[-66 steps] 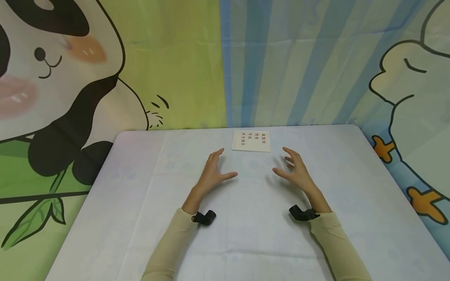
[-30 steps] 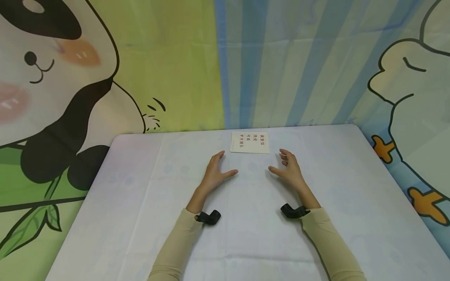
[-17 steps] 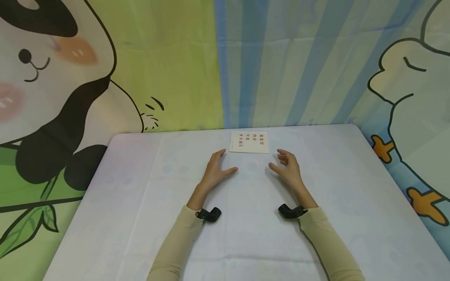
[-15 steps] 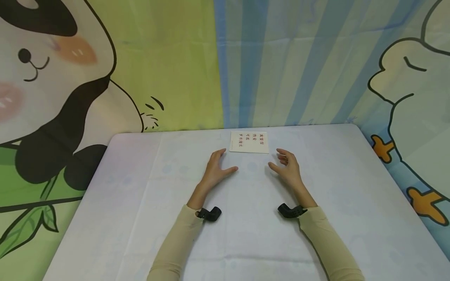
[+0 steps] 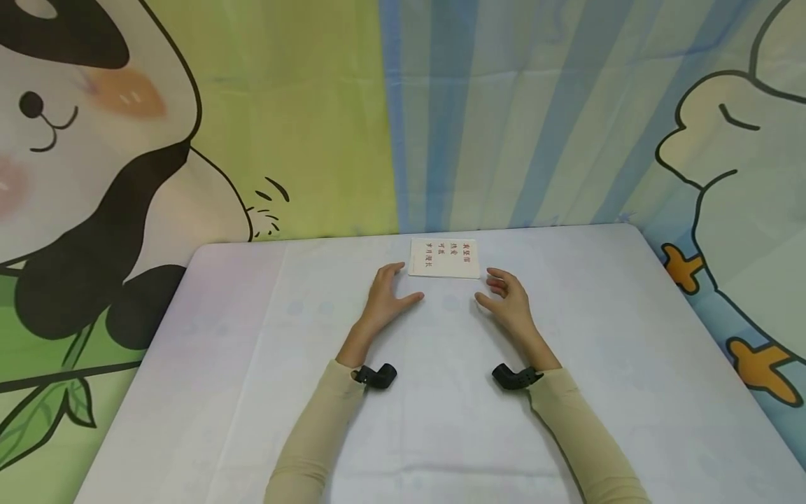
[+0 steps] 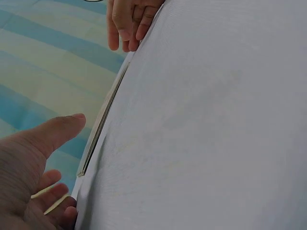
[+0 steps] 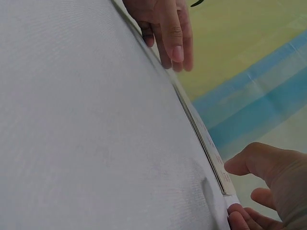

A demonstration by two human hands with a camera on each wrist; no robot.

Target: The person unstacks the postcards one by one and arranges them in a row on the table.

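Note:
A thin white pad or stack of cards (image 5: 443,269) with red characters lies flat near the table's far edge. Its layered side (image 6: 106,109) shows in the left wrist view; whether it is bound cannot be told. Just left of its near corner, my left hand (image 5: 383,299) has its thumb and fingers spread apart. On the other side my right hand (image 5: 512,305) has its thumb apart from gently bent fingers, close to the right near corner. Neither hand holds anything. In the right wrist view the right thumb (image 7: 249,158) appears beside the pad's end.
A white cloth covers the table (image 5: 441,427). Behind it hangs a printed curtain (image 5: 315,126) with a panda at left and a white cartoon bird at right. Black wrist cameras (image 5: 378,376) sit at both cuffs.
Both hands have come slightly nearer the pad, the right one shifting left and its fingers bending a little more. The pad stays on the table; the head view has shifted slightly.

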